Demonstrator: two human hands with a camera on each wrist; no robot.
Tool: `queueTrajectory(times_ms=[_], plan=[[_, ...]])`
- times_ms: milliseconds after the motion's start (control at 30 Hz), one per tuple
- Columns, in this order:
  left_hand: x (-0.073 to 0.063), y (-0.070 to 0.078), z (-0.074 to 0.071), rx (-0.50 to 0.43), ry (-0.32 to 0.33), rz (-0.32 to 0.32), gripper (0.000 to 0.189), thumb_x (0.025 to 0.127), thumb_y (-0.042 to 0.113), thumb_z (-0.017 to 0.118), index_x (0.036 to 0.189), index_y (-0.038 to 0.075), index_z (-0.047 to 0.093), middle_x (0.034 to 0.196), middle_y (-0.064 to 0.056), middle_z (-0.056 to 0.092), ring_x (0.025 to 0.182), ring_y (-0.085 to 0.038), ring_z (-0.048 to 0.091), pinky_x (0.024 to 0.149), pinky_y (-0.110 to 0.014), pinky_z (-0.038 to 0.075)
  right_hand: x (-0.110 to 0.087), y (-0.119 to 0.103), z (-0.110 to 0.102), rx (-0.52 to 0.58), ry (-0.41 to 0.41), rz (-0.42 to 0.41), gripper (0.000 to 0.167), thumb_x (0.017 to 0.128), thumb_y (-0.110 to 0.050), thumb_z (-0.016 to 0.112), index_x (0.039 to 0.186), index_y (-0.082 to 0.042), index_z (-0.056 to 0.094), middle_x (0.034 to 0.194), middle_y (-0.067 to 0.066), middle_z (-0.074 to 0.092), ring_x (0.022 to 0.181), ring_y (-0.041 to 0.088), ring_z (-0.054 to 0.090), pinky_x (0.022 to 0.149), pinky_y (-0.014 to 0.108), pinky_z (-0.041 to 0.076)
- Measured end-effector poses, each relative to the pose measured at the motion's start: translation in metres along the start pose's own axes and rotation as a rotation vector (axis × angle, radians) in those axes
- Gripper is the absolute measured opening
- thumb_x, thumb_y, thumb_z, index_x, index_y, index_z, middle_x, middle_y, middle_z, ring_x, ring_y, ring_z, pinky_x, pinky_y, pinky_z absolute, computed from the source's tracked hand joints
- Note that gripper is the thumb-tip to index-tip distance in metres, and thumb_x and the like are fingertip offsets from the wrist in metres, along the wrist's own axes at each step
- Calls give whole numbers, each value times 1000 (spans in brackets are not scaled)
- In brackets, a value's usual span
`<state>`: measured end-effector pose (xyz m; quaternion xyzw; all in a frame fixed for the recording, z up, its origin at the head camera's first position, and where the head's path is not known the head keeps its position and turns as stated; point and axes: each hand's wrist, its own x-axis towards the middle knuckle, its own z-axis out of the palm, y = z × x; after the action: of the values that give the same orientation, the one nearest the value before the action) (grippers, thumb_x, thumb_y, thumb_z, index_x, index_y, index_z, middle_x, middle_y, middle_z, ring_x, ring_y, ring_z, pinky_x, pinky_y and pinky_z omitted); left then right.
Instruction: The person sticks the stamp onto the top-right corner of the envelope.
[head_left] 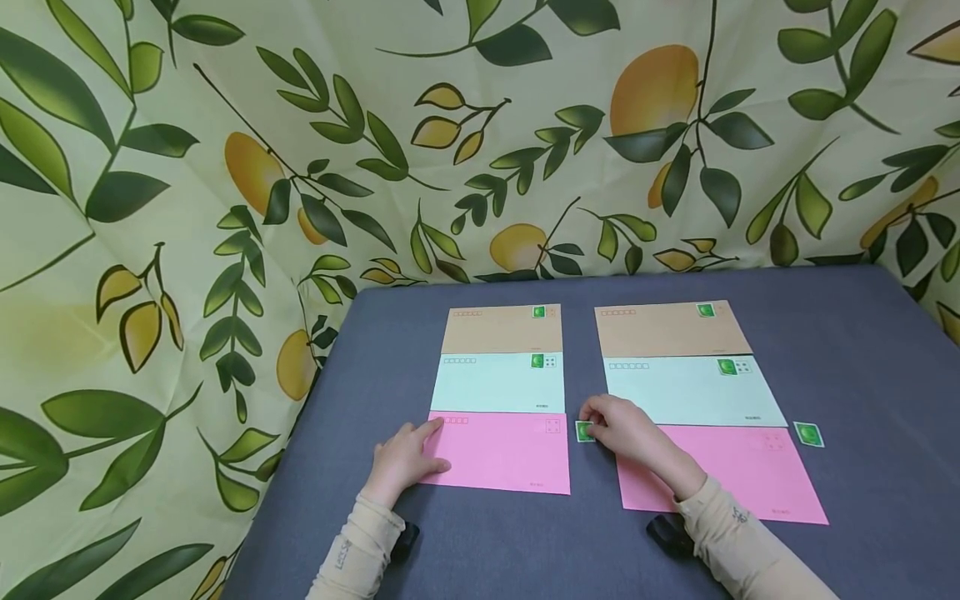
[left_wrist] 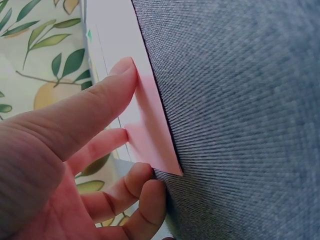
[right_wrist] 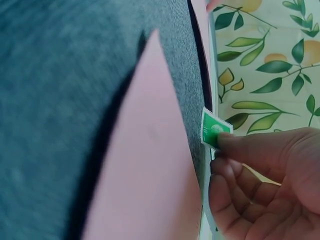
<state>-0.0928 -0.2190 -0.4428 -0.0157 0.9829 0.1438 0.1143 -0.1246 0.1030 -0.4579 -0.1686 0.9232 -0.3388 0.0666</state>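
Note:
My right hand pinches a green postage stamp between thumb and fingers, in the gap between two stacks of overlapping envelopes. The right wrist view shows the perforated white edge of that stamp, raised off the cloth. At the left stack my left hand rests on the left edge of the front pink envelope, its thumb laid straight over the paper. The right pink envelope lies partly beneath my right forearm. Another green stamp lies on the cloth beside it.
Behind the pink ones lie pale blue envelopes and brown envelopes, each with a green stamp at its upper right. Dark blue-grey cloth covers the table. A leaf-patterned curtain hangs behind and at left.

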Motion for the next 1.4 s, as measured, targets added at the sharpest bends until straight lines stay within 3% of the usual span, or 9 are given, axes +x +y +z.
queueTrajectory(times_ms=[367, 633, 1000, 1400], plan=[[0, 0, 0, 5, -2, -9, 68, 70, 36, 78, 131, 17, 55, 108, -20, 61, 99, -35, 58, 88, -64, 36, 8, -12, -7, 155, -18, -1, 7, 82, -7, 67, 86, -8, 61, 74, 1, 57, 68, 13, 49, 59, 23, 41], [0, 1, -2, -2, -9, -18, 67, 70, 35, 78, 131, 18, 55, 108, -20, 60, 99, -35, 58, 87, -63, 35, 23, -21, 2, 232, -41, -25, 11, 80, -7, 69, 84, -7, 60, 72, 2, 56, 66, 12, 49, 59, 23, 41], [1, 0, -1, -16, -9, -13, 68, 70, 34, 79, 131, 17, 55, 106, -18, 60, 98, -33, 58, 87, -63, 34, 44, -25, 21, 215, -73, 25, 13, 76, -7, 71, 82, -7, 60, 69, 1, 55, 60, 12, 48, 55, 23, 39], [2, 0, -1, -19, -18, -25, 68, 70, 34, 79, 131, 17, 55, 104, -17, 60, 97, -32, 57, 87, -63, 34, 49, -25, 30, 193, -97, 50, 12, 77, -4, 69, 83, -6, 58, 65, 1, 51, 55, 12, 45, 50, 23, 35]])
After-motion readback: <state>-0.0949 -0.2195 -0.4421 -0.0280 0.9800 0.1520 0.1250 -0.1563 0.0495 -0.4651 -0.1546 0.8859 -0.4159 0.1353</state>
